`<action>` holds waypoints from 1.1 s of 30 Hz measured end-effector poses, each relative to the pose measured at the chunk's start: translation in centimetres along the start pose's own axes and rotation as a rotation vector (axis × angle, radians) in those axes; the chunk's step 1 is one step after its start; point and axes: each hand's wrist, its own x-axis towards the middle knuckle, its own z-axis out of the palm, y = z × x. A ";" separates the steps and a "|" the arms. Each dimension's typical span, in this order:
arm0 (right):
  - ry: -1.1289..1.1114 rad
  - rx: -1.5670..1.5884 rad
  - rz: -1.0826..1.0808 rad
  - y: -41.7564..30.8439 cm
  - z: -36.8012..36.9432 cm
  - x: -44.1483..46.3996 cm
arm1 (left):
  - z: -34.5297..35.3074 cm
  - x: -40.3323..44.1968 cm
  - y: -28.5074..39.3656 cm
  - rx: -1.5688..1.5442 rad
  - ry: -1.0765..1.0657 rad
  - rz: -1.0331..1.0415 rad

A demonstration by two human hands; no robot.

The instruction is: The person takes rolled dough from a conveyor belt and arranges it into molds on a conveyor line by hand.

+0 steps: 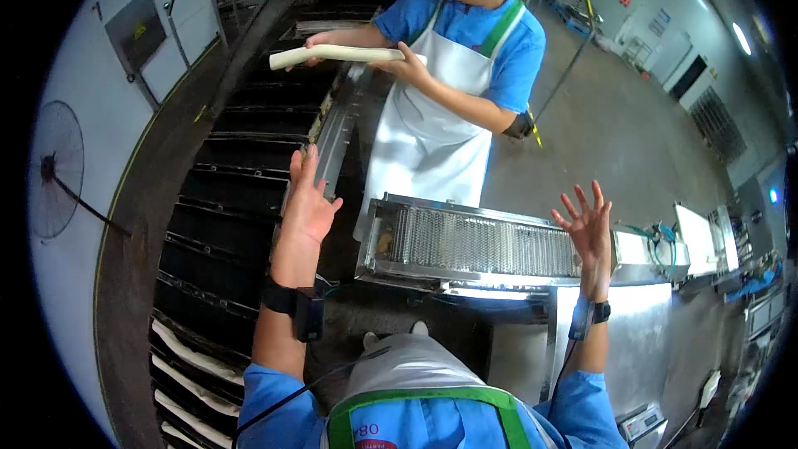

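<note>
My left hand [307, 204] is raised beside the edge of the dark slotted conveyor [224, 191], fingers spread and holding nothing. Over the right part of the metal mesh conveyor [474, 241] hovers my right hand [588, 224], also empty with its fingers apart. Across from me, a co-worker [449, 91] in a blue shirt and white apron holds a long pale dough strip [332, 53] in both hands above the slots. More long dough strips [195, 353] lie in the slots at the lower left.
A steel table [615, 333] adjoins the mesh conveyor on my right, with a small scale [642, 422] near the bottom. A fan [54, 168] stands by the left wall. White equipment [694, 237] with hoses sits beyond the conveyor's right end.
</note>
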 end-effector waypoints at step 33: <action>0.026 -0.049 0.166 0.5 -0.3 3.1 | -7.7 2.8 -1.9 0.031 0.184 0.131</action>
